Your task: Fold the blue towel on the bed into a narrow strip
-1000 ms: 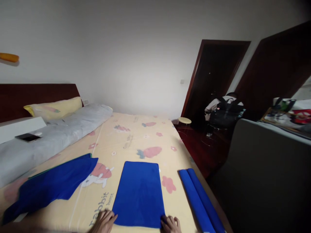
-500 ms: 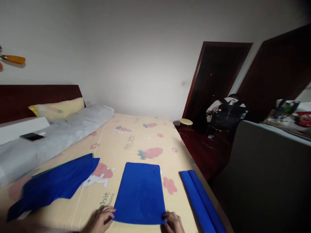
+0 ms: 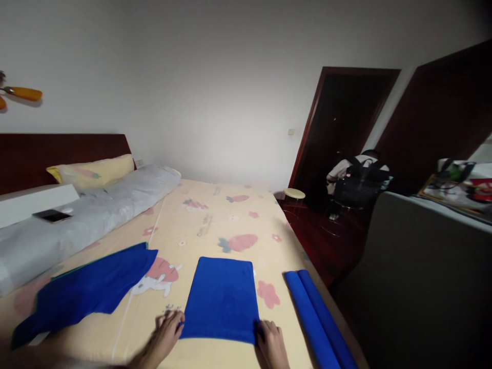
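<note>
A flat blue cloth point(image 3: 222, 297), roughly rectangular, lies on the bed sheet in front of me. My left hand point(image 3: 169, 330) has its fingers closed on the cloth's near left edge. At the near right corner my right hand point(image 3: 271, 338) pinches the same cloth, with the fingertips partly hidden. The near edge of the cloth lies between both hands. Another blue cloth point(image 3: 88, 292) of irregular shape is spread out to the left. Two blue rolls point(image 3: 317, 318) lie side by side to the right.
The patterned bed point(image 3: 215, 220) has a grey quilt point(image 3: 115, 200), a phone point(image 3: 53, 216) and a pillow point(image 3: 96, 171) on its left. Beyond its right edge are a round stool point(image 3: 294, 193), a seated person with a backpack point(image 3: 359, 179) and a dark panel point(image 3: 415, 277).
Both hands have moved a little forward, away from me. The near edge of the middle cloth has moved forward with them, so the cloth looks shorter.
</note>
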`<action>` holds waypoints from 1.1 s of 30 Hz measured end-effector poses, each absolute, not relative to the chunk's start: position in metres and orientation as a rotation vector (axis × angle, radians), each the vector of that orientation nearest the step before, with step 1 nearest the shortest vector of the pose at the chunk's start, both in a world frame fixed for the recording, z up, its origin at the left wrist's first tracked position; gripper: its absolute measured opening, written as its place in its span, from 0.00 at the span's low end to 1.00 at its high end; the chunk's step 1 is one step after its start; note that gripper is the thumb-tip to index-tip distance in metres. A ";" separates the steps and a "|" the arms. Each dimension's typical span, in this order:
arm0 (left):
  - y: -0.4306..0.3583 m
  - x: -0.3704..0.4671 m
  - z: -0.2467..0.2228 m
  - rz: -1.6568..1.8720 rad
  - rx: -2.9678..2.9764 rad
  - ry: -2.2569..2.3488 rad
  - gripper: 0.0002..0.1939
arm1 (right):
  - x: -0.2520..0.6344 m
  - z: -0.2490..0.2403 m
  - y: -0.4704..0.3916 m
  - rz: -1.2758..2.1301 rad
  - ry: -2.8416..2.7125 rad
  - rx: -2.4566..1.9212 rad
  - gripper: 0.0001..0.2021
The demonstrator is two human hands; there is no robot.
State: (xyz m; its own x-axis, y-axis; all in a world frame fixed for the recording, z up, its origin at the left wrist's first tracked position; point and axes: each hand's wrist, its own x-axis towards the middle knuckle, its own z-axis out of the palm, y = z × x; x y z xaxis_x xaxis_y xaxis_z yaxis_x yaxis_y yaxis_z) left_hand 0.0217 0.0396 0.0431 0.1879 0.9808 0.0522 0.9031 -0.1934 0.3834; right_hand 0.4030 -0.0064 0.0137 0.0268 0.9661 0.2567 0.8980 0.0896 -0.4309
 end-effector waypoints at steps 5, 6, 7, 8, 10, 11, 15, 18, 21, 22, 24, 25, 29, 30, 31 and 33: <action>0.031 0.029 0.032 0.281 2.369 1.869 0.21 | 0.399 0.004 -0.012 -0.063 -2.071 -1.655 0.22; 0.029 0.029 0.031 0.241 2.391 1.844 0.21 | 0.398 0.004 -0.014 -0.070 -2.129 -1.616 0.21; 0.027 0.028 0.031 0.221 2.407 1.822 0.21 | 0.397 0.005 -0.015 -0.064 -2.169 -1.598 0.20; 0.025 0.028 0.031 0.225 2.423 1.811 0.20 | 0.396 0.007 -0.017 -0.050 -2.191 -1.600 0.18; 0.022 0.029 0.031 0.295 2.467 1.848 0.17 | 0.392 0.010 -0.019 -0.018 -2.175 -1.647 0.14; 0.020 0.032 0.029 0.339 2.490 1.899 0.16 | 0.388 0.011 -0.019 -0.014 -2.142 -1.681 0.12; 0.019 0.063 0.010 0.407 2.527 2.173 0.18 | 0.357 0.003 -0.011 -0.125 -1.974 -1.832 0.13; 0.021 0.099 -0.014 0.442 2.648 2.019 0.28 | 0.323 -0.014 0.000 -0.235 -1.978 -1.764 0.19; 0.018 0.123 -0.031 0.553 2.816 1.621 0.35 | 0.299 -0.029 0.003 -0.213 -2.135 -1.500 0.28; 0.016 0.124 -0.032 0.573 2.847 1.512 0.35 | 0.298 -0.031 0.002 -0.189 -2.197 -1.424 0.29; 0.011 0.114 -0.027 0.558 2.872 1.388 0.32 | 0.307 -0.033 -0.006 -0.158 -2.292 -1.336 0.30; 0.009 0.103 -0.022 0.525 2.874 1.363 0.32 | 0.318 -0.033 -0.010 -0.153 -2.321 -1.323 0.30; 0.007 0.044 -0.001 0.394 2.820 1.459 0.30 | 0.373 -0.033 -0.027 -0.219 -2.300 -1.398 0.29; 0.008 0.030 0.001 0.379 2.809 1.484 0.30 | 0.385 -0.034 -0.029 -0.254 -2.283 -1.423 0.28; 0.009 0.018 0.002 0.371 2.802 1.497 0.30 | 0.396 -0.036 -0.029 -0.289 -2.272 -1.438 0.26; 0.013 0.003 0.002 0.362 2.801 1.493 0.30 | 0.409 -0.037 -0.027 -0.330 -2.281 -1.438 0.23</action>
State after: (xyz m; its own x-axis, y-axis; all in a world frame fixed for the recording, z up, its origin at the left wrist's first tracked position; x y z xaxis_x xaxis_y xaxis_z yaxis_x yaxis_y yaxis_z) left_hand 0.0028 0.0130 0.0022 0.5377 0.8130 0.2233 0.8250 -0.5620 0.0595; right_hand 0.4090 -0.0266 -0.0372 -0.3756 0.7996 0.4687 0.8995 0.4362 -0.0233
